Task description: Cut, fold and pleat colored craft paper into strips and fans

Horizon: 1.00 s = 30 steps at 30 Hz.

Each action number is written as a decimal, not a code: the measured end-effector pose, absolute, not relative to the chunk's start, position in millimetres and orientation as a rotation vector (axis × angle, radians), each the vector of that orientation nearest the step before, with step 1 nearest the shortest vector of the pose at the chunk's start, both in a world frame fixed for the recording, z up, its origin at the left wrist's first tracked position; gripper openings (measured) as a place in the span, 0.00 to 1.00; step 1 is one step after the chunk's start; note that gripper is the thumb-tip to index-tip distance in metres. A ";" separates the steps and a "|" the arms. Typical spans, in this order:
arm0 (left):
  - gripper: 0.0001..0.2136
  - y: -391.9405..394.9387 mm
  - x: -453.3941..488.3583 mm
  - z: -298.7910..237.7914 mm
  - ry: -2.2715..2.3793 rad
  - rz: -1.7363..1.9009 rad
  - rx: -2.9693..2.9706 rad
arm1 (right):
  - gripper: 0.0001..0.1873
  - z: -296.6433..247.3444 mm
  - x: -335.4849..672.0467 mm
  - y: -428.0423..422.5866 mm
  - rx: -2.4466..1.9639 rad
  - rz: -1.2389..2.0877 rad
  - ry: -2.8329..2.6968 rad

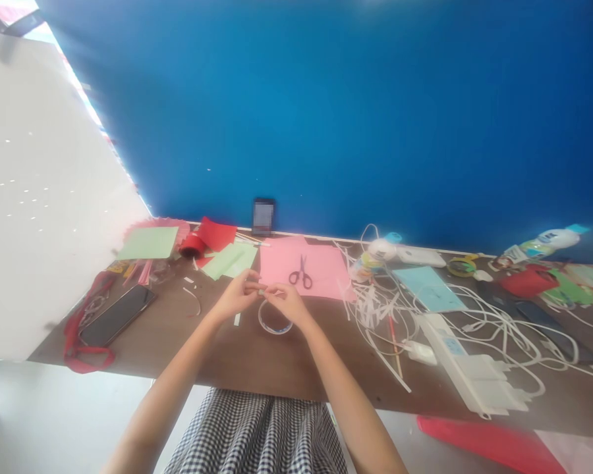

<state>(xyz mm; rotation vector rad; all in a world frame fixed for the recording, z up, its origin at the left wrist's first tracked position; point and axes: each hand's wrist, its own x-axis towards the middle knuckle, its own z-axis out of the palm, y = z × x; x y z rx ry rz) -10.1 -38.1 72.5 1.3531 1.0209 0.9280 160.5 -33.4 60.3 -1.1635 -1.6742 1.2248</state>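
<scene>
My left hand (237, 293) and my right hand (287, 303) meet over the middle of the desk, fingertips pinched together. Between them shows a tiny pale green piece (261, 291), seemingly paper, mostly hidden by the fingers. Just below my right hand, a ring-shaped roll of tape (275, 332) lies flat on the brown desk (257, 359). Scissors with dark handles (307, 282) rest slightly open on pink paper (329, 263), beyond my right hand. Left of the tape is a small pale paper strip (237, 319).
Green sheets (234, 259), red paper (217, 234) and a black phone (118, 315) occupy the left side. On the right lie tangled white cables (504, 322), a power strip (454, 362), a blue sheet (429, 288) and glue bottles (548, 243). A blue panel (326, 118) stands behind.
</scene>
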 end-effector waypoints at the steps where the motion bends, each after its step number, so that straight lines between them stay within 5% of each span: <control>1: 0.13 -38.7 -9.8 72.1 1.038 0.926 1.368 | 0.10 59.7 160.2 -33.4 -1.167 1.219 -1.675; 14: 0.06 -42.2 -2.5 71.0 1.212 1.049 1.616 | 0.14 54.6 151.6 -43.2 -1.225 1.207 -1.624; 20: 0.06 -38.6 -6.0 69.9 1.251 1.074 1.625 | 0.29 52.5 153.9 -54.3 -1.406 1.035 -1.594; 25: 0.07 -33.1 -19.8 76.1 1.288 1.035 1.560 | 0.14 63.0 165.4 -60.3 -1.269 1.118 -1.697; 30: 0.07 -29.8 -31.5 89.8 1.304 0.957 1.513 | 0.14 67.7 172.3 -63.6 -1.167 1.030 -1.692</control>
